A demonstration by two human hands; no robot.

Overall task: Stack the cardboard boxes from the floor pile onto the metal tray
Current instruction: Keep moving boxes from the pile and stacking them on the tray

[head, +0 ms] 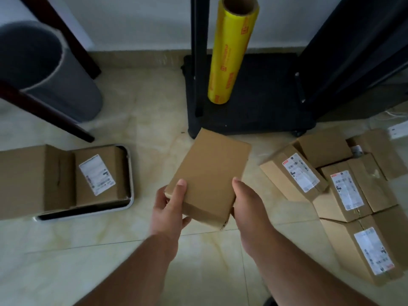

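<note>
So a plain box (207,173) is gripped by both hands (169,208) (249,206), long axis pointing away; the metal tray (130,173) sits off left, nearer the left hand.

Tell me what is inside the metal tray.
Two cardboard boxes stand in the metal tray: a labelled box and a larger plain box overhanging its left side. They cover most of the tray floor; only a dark strip shows.

We held both bare forearms stretched forward. Our left hand (170,206) gripped with its thumb on top and fingers curled beneath; our right hand (247,202) clasped opposite, thumb raised along the edge.
</note>
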